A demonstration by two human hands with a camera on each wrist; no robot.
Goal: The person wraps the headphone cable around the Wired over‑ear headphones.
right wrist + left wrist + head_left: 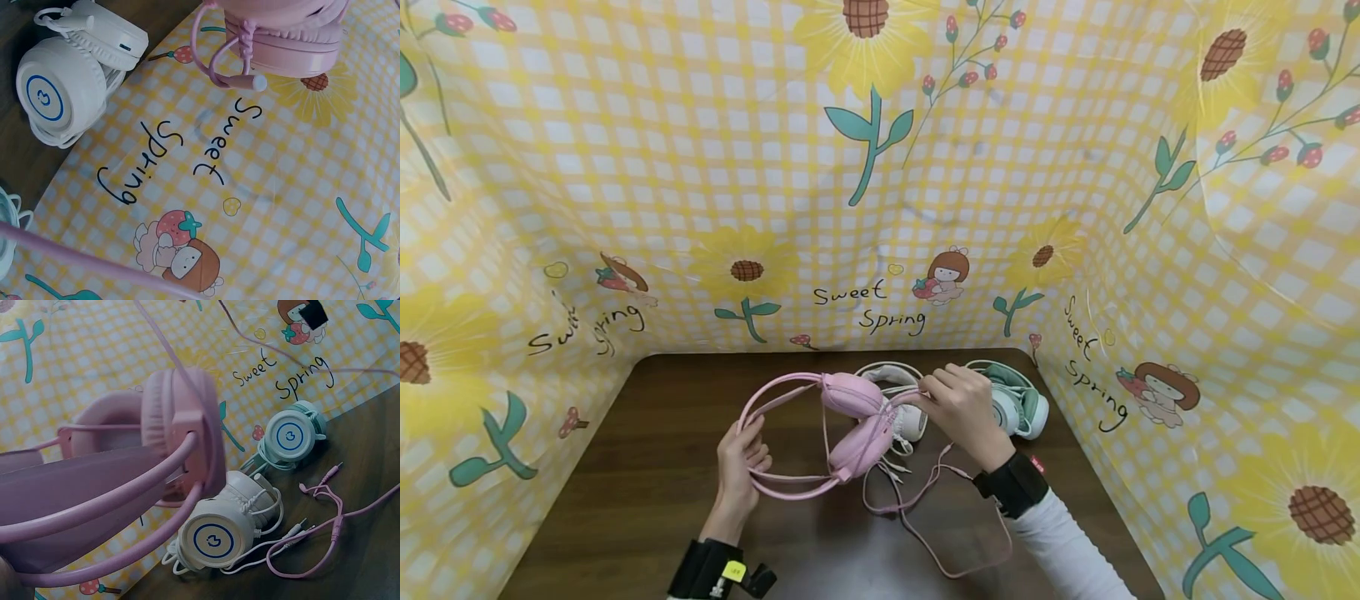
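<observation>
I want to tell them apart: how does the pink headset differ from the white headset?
The pink headset is held up by both hands; the white headset lies folded on the table. The pink cable trails loose; the white cable is bundled. Both are over-ear and wired.

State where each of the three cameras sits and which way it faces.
Head: worn high, looks forward and down at the table; both hands show, left hand on the pink headset band, right hand at its ear cup.
Left wrist: low beside the band, faces across the table at the white headset and green headset; no hand clearly visible.
Right wrist: faces the backdrop; no hand visible.
Shared: pink and white headsets appear in all three.
</observation>
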